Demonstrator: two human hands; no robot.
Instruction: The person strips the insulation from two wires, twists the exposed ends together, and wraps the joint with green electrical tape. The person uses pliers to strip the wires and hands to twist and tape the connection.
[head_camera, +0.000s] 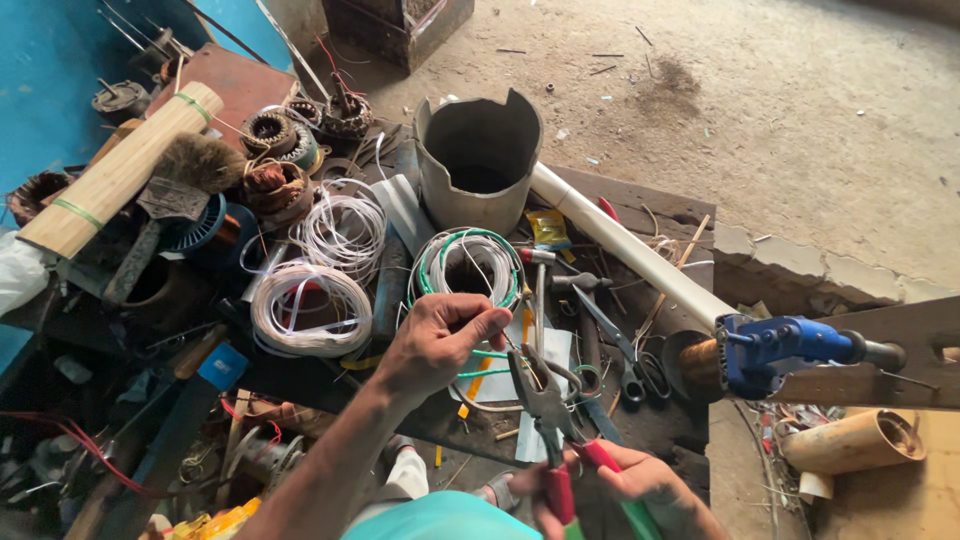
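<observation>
- Lying at the far left across the cluttered bench (300, 385): a bundle of bamboo sticks (120, 170), with a brush (175, 195) just beside it.
- Resting further right among the clutter: two coils of white wire (310, 305), near a green-and-white coil (468, 265).
- Standing behind those coils: a grey cut-open cylinder (478, 150).
- Pinching a thin green wire (490, 353) between fingertips: the left hand (435, 340), clenched on it just in front of the green-and-white coil.
- Gripping the red handles of pliers (545, 400): the right hand (640, 490), closed around them, the tip meeting the wire, possibly biting it, though too small to tell.
- Lying right of the pliers: scissors (625, 350) and a white pipe (625, 245).
- Sitting at the right edge: a blue clamp tool (775, 345).
</observation>
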